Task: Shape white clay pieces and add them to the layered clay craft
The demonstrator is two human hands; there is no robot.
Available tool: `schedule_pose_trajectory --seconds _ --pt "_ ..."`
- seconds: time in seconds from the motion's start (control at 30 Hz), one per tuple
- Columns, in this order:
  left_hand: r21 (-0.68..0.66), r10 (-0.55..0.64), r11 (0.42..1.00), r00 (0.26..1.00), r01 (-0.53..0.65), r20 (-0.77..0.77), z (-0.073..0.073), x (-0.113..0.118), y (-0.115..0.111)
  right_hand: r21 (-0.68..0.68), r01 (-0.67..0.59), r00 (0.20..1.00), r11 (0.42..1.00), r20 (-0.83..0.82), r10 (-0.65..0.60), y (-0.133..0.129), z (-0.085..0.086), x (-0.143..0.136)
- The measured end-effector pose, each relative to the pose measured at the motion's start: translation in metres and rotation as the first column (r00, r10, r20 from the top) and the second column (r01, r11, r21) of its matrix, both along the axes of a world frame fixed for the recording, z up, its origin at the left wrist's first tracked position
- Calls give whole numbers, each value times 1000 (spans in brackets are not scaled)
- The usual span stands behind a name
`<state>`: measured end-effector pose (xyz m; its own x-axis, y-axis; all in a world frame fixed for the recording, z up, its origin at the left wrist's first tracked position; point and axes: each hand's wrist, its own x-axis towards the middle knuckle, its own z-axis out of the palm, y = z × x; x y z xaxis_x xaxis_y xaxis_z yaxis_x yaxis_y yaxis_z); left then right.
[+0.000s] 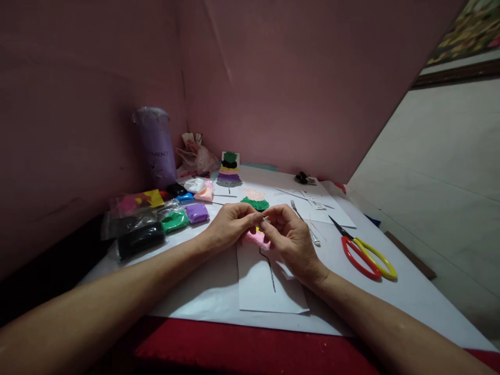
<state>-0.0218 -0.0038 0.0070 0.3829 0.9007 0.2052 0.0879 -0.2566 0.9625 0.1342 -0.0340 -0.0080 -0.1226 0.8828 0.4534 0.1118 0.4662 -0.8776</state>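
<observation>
My left hand point(236, 223) and my right hand point(288, 235) meet fingertip to fingertip above a sheet of white paper point(260, 291). Thumbs and forefingers of both are pinched together around something tiny and pale, too small to name. Beneath them the sheet carries a layered picture in coloured clay: a light pink band point(253, 195) at the top, a green band point(254, 203) under it, then black and yellow partly covered by my fingers, and a pink band point(257, 239). A dark drawn line point(271, 268) runs down from the pink band.
Red-and-yellow-handled scissors point(361, 252) and a fork point(307, 224) lie to the right. Bags of clay, including green point(175, 221), purple point(197, 213) and black point(141, 240), are at the left. Behind stand a purple tumbler point(156, 148) and a finished-looking layered clay tree card point(229, 171).
</observation>
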Motion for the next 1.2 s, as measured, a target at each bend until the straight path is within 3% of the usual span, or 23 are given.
schedule_pose_trajectory --seconds 0.23,0.43,0.63,0.83,1.0,1.2 --pt "156 153 978 986 -140 -73 3 5 -4 -10 13 999 1000 -30 -13 -1 5 -1" --pt "149 267 953 964 -263 -3 1 3 2 9 1 999 1000 -50 -1 -1 3 -1" --pt "167 431 884 900 -437 72 -3 -4 11 33 11 1000 999 -28 -10 -3 2 0" --pt "109 493 853 856 -511 157 -5 -9 16 50 18 1000 999 18 -19 -5 3 0" --pt "54 472 870 860 -490 193 -3 -9 16 54 36 997 998 61 -40 -5 1 0" --pt "-29 270 962 939 -270 215 0 -6 11 63 58 992 996 106 -65 -2 1 1"
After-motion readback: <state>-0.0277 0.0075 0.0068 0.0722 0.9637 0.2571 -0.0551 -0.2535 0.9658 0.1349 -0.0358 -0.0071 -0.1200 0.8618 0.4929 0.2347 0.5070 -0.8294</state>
